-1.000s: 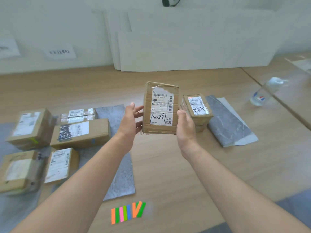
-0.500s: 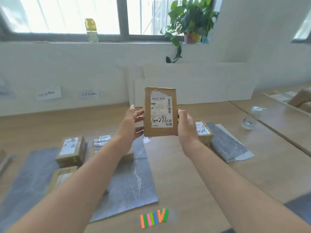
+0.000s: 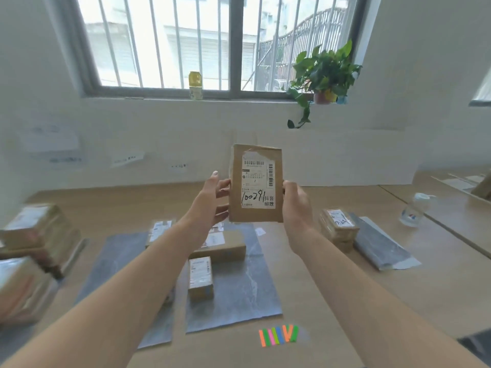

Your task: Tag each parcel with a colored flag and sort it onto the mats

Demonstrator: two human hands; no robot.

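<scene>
Holding a brown parcel (image 3: 255,183) upright in mid-air above the surface (image 3: 345,288), left hand (image 3: 211,201) and right hand (image 3: 296,205) gripping its side edges, label facing me. Colored flags (image 3: 279,335) lie near the grey mat (image 3: 233,296).

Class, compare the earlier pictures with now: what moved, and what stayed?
The left hand and right hand raised the labelled parcel from over the table to in front of the wall; the view tilted up with it. Their grip on its sides is unchanged. The colored flags and the boxes on the gray mat stayed put.
</scene>
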